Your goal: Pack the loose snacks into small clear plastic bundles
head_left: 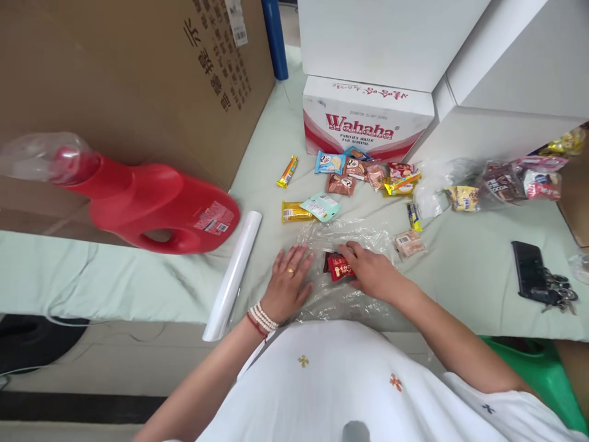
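Observation:
My left hand lies flat with its fingers spread on a sheet of clear plastic film. Fingers of my right hand curl over a red snack packet, which rests on the film with a darker wrapper edge beside it. Just beyond the film are a mint-green packet and a yellow packet. To the right of my right hand sits a pale pink packet, with a small yellow-and-dark packet behind it.
A white roll and a red jug on its side lie at the left, before a large cardboard box. Several snacks lie before the Wahaha carton. Bagged snacks, a phone and keys are at the right.

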`<state>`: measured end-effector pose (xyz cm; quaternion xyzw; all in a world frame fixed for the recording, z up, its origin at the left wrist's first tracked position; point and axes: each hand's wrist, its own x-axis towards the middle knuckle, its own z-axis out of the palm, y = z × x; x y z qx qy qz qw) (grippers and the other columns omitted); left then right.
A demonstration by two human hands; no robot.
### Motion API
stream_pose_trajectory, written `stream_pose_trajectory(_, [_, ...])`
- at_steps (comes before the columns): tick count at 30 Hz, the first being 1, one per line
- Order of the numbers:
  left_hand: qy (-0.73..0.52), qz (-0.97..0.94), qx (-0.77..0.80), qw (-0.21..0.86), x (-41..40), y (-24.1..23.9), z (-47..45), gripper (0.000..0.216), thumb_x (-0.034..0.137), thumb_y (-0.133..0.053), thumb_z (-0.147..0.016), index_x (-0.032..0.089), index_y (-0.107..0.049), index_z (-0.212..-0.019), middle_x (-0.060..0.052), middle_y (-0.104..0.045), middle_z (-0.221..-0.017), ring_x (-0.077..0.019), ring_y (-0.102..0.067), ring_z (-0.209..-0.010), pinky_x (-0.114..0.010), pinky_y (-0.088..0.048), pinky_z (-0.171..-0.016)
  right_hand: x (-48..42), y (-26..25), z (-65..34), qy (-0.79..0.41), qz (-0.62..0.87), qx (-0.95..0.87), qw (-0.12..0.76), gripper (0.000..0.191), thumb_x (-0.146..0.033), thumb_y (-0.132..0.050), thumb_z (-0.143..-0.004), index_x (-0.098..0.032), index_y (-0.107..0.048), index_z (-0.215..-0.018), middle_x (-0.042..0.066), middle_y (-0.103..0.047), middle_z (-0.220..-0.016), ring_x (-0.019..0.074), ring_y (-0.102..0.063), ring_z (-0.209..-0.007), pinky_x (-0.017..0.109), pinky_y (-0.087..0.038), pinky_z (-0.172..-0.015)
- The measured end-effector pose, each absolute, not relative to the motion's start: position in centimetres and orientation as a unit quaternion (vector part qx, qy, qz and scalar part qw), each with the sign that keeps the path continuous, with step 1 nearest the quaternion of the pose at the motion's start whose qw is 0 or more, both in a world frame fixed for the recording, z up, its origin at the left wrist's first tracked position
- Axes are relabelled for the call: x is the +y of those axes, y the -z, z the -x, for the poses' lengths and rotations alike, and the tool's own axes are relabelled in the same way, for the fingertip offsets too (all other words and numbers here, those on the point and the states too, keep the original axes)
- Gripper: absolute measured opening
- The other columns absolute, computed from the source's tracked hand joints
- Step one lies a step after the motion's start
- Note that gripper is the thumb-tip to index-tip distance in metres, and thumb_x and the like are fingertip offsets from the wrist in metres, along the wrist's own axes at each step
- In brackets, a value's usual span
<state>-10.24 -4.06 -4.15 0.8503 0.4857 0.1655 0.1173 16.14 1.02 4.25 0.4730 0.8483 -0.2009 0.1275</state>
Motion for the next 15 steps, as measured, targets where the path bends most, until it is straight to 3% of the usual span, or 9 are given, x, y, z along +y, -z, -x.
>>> stream_pose_trajectory(2, [-0.189, -0.872, 0.438, 0.110, -4.9, 3.3, 11.4, 0.068, 0.014, -0.052, -0.090, 0.025, -0.041, -0.156, -0.013, -0.044, -0.163, -0.0302, -0.026, -0.158, -0.062, -0.018, -0.127, -0.8, -4.9, -18.7, 0.231, -0.466, 0.852, 0.052, 0.086, -0.029, -0.074, -0.087, -0.019, -0.029, -0.160, 0.020, -0.036, -0.161, 0.0343, -0.057, -0.132, 0.045, -0.054, -0.099])
stream_pose_trajectory(4, [-0.179, -0.901, 0.367, 0.147, -5.8, 2.6, 12.4, 0.070, 0.007, -0.050, -0.082, 0.029, -0.051, -0.148, -0.008, -0.054, -0.156, -0.0271, -0.034, -0.155, -0.061, -0.015, -0.129, -3.4, -4.6, -21.5, 0.255, -0.445, 0.858, -0.020, 0.066, -0.033, -0.068, -0.093, -0.022, -0.042, -0.153, 0.018, -0.049, -0.151, 0.0314, -0.056, -0.131, 0.046, -0.053, -0.103])
stream_pose_trajectory(7, [-0.127, -0.917, 0.305, 0.223, -6.7, 2.3, 13.2, 0.066, 0.011, -0.053, -0.078, 0.030, -0.058, -0.141, -0.009, -0.057, -0.153, -0.0289, -0.041, -0.151, -0.064, -0.013, -0.129, -7.4, -1.8, -24.1, 0.264, -0.426, 0.863, -0.064, 0.044, -0.037, -0.066, -0.094, -0.027, -0.060, -0.136, 0.015, -0.062, -0.134, 0.0317, -0.060, -0.120, 0.052, -0.053, -0.101])
stream_pose_trajectory(9, [-0.115, -0.909, 0.320, 0.240, -6.8, 2.8, 13.2, 0.056, 0.017, -0.056, -0.084, 0.030, -0.061, -0.138, -0.012, -0.061, -0.148, -0.0305, -0.046, -0.147, -0.066, -0.014, -0.127, -9.2, 0.6, -24.5, 0.254, -0.448, 0.853, -0.081, 0.031, -0.033, -0.065, -0.095, -0.030, -0.067, -0.126, 0.013, -0.066, -0.130, 0.0328, -0.061, -0.118, 0.057, -0.052, -0.100])
stream_pose_trajectory(11, [-0.129, -0.895, 0.354, 0.237, -6.5, 3.5, 12.9, 0.038, 0.023, -0.056, -0.091, 0.030, -0.067, -0.127, -0.010, -0.071, -0.130, -0.0280, -0.057, -0.137, -0.064, -0.016, -0.127, -9.8, 1.9, -24.4, 0.256, -0.478, 0.832, -0.117, 0.021, -0.027, -0.055, -0.099, -0.030, -0.071, -0.113, 0.011, -0.070, -0.120, 0.0307, -0.064, -0.110, 0.056, -0.053, -0.096])
stream_pose_trajectory(13, [-0.152, -0.876, 0.388, 0.242, -5.9, 4.0, 12.4, 0.024, 0.025, -0.052, -0.097, 0.027, -0.072, -0.111, -0.007, -0.076, -0.109, -0.0240, -0.065, -0.125, -0.060, -0.019, -0.127, -9.2, 1.7, -24.2, 0.288, -0.487, 0.808, -0.164, 0.024, -0.027, -0.047, -0.102, -0.029, -0.070, -0.103, 0.011, -0.072, -0.108, 0.0272, -0.066, -0.098, 0.050, -0.055, -0.090])
stream_pose_trajectory(15, [-0.175, -0.851, 0.423, 0.259, -5.1, 4.0, 11.9, 0.025, 0.026, -0.046, -0.101, 0.025, -0.071, -0.101, -0.006, -0.076, -0.102, -0.0219, -0.067, -0.119, -0.056, -0.025, -0.125, -7.7, 0.2, -24.4, 0.338, -0.487, 0.780, -0.200, 0.024, -0.033, -0.044, -0.104, -0.028, -0.067, -0.099, 0.009, -0.071, -0.099, 0.0245, -0.066, -0.091, 0.044, -0.055, -0.086])
